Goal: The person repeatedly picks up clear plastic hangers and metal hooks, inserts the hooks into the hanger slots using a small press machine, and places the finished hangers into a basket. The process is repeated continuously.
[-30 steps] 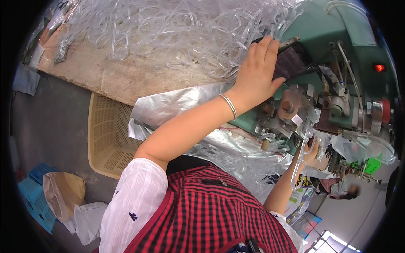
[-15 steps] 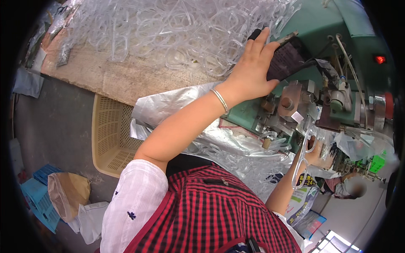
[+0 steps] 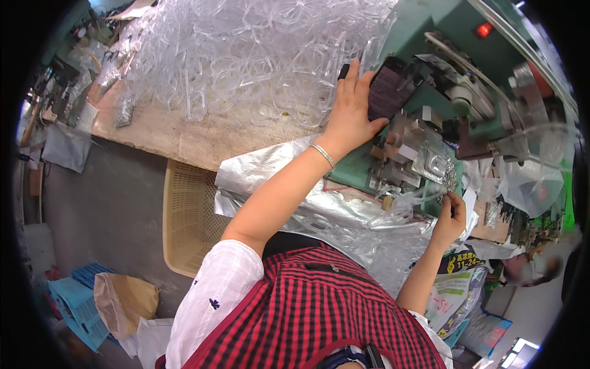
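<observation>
The plastic loops (image 3: 258, 61) look glossy, the wooden tabletop (image 3: 178, 132) rough, the metallic sheet (image 3: 264, 169) shiny.

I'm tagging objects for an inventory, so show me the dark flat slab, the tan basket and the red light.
Dark flat slab (image 3: 389, 89): head view, middle of its face.
Tan basket (image 3: 184, 212): head view, slotted side wall.
Red light (image 3: 484, 29): head view, its glowing centre.

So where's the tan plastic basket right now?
In the head view, the tan plastic basket is left of centre, just below the edge of the wooden tabletop, left of the left forearm.
</observation>
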`<action>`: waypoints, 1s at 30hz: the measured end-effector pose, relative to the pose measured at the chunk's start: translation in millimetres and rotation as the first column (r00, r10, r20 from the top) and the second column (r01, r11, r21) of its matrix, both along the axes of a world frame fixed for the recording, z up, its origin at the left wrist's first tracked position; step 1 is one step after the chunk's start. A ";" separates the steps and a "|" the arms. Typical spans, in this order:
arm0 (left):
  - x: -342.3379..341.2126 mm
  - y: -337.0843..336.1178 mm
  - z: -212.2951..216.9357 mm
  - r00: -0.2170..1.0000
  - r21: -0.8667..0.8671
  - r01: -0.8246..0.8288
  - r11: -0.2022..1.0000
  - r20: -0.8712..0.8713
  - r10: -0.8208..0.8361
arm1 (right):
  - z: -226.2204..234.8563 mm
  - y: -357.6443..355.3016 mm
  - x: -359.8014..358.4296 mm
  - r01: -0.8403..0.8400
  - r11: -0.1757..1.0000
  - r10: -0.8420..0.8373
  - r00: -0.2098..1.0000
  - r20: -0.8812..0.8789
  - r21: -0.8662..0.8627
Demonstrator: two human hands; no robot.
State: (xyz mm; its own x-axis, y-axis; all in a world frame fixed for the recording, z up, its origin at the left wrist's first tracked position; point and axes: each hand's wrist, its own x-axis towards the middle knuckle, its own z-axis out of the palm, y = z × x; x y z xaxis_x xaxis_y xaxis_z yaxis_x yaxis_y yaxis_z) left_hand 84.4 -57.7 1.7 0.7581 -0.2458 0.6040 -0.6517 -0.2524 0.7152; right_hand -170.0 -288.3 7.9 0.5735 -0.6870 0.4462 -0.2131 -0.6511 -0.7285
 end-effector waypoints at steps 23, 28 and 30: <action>58.4 168.2 84.9 0.948 0.555 -0.046 0.831 -0.237 0.210 | 95.9 74.6 71.3 -0.404 0.902 0.329 0.873 0.359 0.154; -24.1 114.1 127.4 0.907 -0.358 0.081 0.930 -0.361 -0.217 | 80.4 77.8 86.7 -0.567 0.673 0.312 0.800 0.513 0.475; -54.8 82.3 159.5 0.909 -0.524 0.277 0.805 -0.130 -0.397 | 83.5 74.6 87.3 -0.584 0.639 0.328 0.796 0.510 0.500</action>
